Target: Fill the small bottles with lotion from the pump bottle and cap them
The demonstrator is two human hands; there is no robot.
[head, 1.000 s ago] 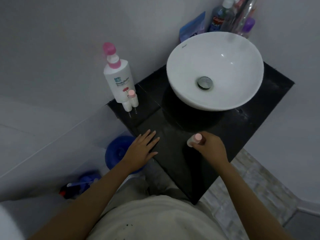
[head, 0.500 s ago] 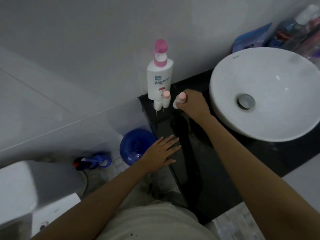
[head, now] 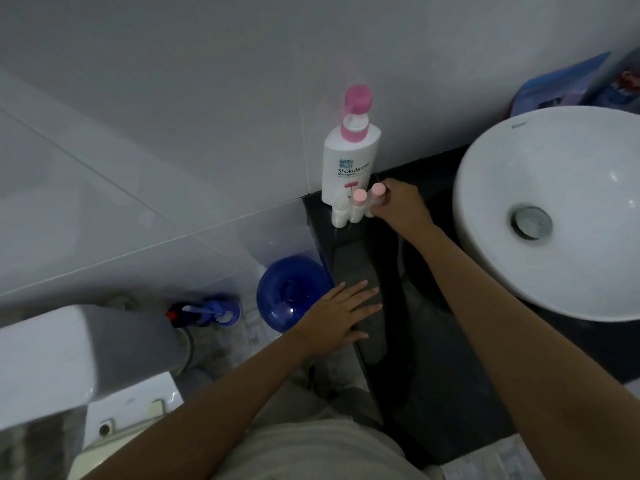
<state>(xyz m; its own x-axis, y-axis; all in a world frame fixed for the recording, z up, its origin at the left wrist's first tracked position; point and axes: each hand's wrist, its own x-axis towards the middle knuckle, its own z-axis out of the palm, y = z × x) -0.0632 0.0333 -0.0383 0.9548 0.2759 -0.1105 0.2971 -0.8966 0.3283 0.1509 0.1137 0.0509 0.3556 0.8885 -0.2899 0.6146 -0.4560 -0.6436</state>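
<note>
Where it hovered before, right hand fingers grip capped bottle (now beside others), left hand flat.

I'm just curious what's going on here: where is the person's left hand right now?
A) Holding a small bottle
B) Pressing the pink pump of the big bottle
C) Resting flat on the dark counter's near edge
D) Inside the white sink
C: the left hand lies flat, fingers spread, on the dark counter, while the right hand holds a pink-capped small bottle by the pump bottle.

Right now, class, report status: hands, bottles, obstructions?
Right hand gripping capped small bottle beside two others by pump bottle. Left hand flat on counter. Nothing blocking.
</note>
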